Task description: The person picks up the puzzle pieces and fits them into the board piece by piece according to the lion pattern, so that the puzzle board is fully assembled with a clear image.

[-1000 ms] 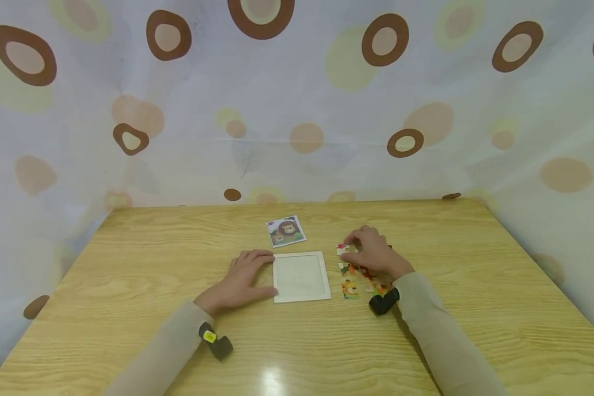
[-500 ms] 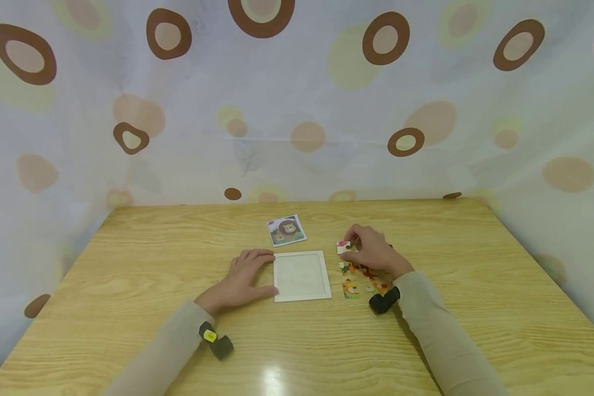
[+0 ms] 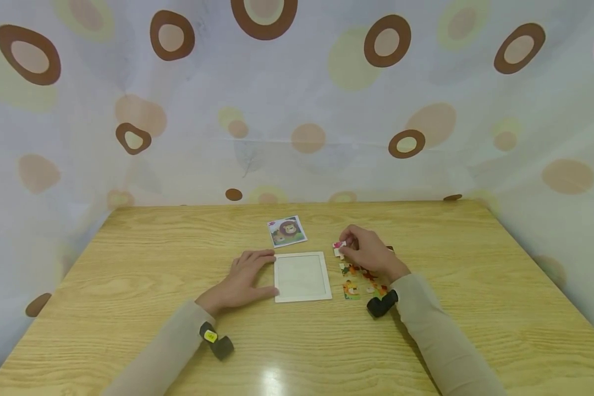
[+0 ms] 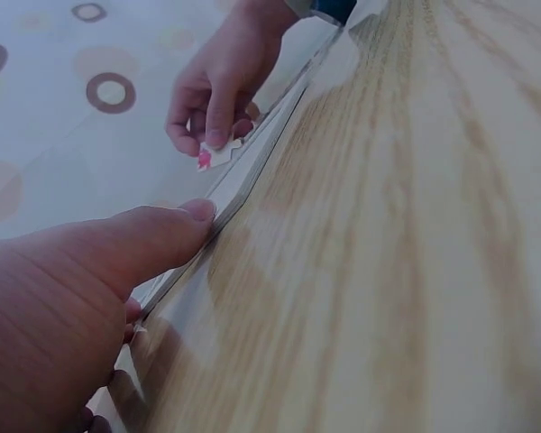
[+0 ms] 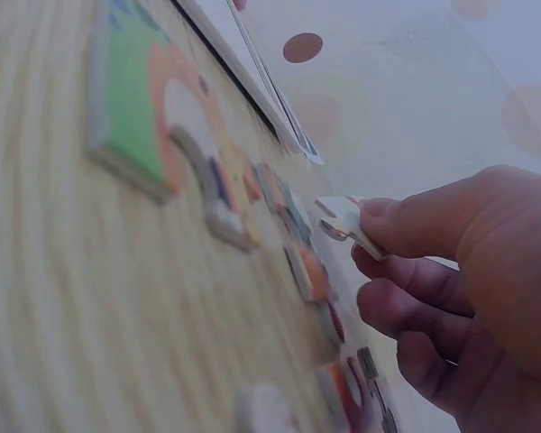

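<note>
My right hand (image 3: 370, 252) pinches a white puzzle piece with a pink mark (image 3: 338, 250) between thumb and fingertips. In the right wrist view this puzzle piece (image 5: 344, 213) is held up, apart from the loose pieces. Beside the left edge of a square white puzzle frame (image 3: 328, 278) lies my left hand (image 3: 241, 279), fingers and thumb spread and touching that edge near its two corners. No pieces lie inside the frame. The left wrist view shows the thumb (image 4: 167, 236) against the frame's side.
Several loose colourful puzzle pieces (image 3: 351, 290) lie right of the frame, partly hidden under the right hand and wrist. Behind the frame lies a square picture card with a lion (image 3: 287, 231). A patterned curtain (image 3: 277, 170) hangs behind the wooden table (image 3: 287, 346).
The right hand has lifted the pink-marked puzzle piece from among the others and shifted it slightly left, tilting it. My left hand stays in place at the frame.
</note>
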